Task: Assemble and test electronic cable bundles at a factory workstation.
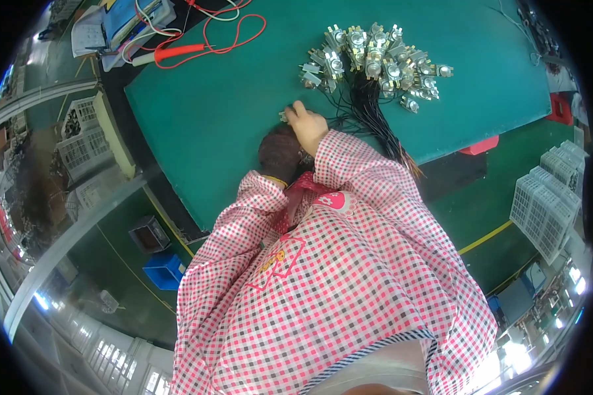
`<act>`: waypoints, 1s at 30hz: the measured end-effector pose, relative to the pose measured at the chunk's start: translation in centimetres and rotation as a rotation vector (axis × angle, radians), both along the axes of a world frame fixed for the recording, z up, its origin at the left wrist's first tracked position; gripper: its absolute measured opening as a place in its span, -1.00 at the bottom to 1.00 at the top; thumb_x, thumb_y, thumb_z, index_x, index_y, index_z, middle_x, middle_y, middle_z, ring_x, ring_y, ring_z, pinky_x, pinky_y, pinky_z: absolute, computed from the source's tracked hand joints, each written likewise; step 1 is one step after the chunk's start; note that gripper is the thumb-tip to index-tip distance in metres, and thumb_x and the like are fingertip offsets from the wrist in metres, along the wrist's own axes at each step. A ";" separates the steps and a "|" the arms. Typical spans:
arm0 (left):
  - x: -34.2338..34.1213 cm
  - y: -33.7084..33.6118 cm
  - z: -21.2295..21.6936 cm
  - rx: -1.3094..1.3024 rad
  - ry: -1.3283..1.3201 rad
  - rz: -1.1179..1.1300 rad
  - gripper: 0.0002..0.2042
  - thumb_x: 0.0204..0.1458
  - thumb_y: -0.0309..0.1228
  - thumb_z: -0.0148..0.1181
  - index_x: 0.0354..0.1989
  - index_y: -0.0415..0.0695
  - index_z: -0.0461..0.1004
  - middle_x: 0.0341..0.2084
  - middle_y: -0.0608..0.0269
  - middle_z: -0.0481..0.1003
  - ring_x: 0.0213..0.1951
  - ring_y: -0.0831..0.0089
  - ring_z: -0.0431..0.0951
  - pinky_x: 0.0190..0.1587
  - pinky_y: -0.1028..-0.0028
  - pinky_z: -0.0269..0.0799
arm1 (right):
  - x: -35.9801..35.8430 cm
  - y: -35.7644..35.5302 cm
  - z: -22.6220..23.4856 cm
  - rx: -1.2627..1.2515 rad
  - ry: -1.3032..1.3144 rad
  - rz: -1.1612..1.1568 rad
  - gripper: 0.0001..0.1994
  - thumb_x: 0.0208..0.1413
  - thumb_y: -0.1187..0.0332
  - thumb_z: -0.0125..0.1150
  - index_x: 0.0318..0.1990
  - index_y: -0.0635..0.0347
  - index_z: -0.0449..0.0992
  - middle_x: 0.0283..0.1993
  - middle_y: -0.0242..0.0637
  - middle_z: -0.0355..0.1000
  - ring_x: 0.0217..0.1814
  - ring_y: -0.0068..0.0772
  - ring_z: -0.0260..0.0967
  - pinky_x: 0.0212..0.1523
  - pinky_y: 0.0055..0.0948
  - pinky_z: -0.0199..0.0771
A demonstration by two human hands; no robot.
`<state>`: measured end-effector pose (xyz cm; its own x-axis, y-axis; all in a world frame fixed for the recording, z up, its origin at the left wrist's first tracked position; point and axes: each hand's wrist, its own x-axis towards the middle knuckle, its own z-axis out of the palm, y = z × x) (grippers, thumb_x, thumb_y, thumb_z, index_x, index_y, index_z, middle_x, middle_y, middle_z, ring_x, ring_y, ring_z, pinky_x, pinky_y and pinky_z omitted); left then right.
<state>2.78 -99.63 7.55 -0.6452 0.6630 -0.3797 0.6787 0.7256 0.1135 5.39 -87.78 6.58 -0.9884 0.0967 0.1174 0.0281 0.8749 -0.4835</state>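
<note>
My left hand [280, 155], in a dark brown glove, is closed near the front edge of the green table; what is inside its fingers is hidden. Right beside it, my bare right hand [308, 126] bends its fingers over a small metal part [283, 116], which shows only partly at the fingertips. To the right lies a bunch of silvery metal parts [374, 66] with brass-coloured tabs. Their black wires [369, 108] run together toward the near table edge, passing beside my right sleeve, and end in orange-brown tips.
On the green table [211, 118], a red test probe [181, 52] with red and white leads lies at the far left, beside papers and folders [122, 29]. White plastic crates [545, 210] stand right of the table. A blue bin [164, 271] is on the floor at left.
</note>
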 end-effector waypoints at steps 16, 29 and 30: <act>0.8 -0.5 1.0 -0.191 0.603 -0.125 -0.86 -0.03 -0.39 0.02 -0.46 -0.21 0.41 -0.54 0.04 0.47 -0.56 0.17 0.53 -0.55 0.30 0.45 | -0.6 2.0 -1.1 -0.192 -0.178 0.078 -0.66 0.03 0.36 0.12 -0.01 0.19 0.34 -0.12 -0.25 0.28 -0.29 -0.15 0.44 -0.37 -0.21 0.45; -9.9 6.8 2.7 0.538 0.330 -0.434 -0.54 -0.07 -0.31 0.12 0.08 0.04 0.28 0.01 0.16 0.34 0.04 0.15 0.33 0.03 0.19 0.29 | 1.8 0.2 0.6 -0.095 -0.207 0.123 -0.78 -0.01 0.29 0.11 -0.20 0.11 0.43 -0.25 -0.26 0.36 -0.40 -0.20 0.43 -0.45 -0.26 0.44; -9.8 7.2 2.2 0.531 0.254 -0.428 -0.53 -0.09 -0.31 0.14 0.08 0.02 0.27 -0.03 0.14 0.36 0.01 0.12 0.36 0.00 0.17 0.30 | 1.9 0.6 1.7 -0.147 -0.218 0.082 -0.81 -0.01 0.32 0.10 -0.22 0.13 0.44 -0.27 -0.24 0.38 -0.39 -0.15 0.43 -0.44 -0.25 0.44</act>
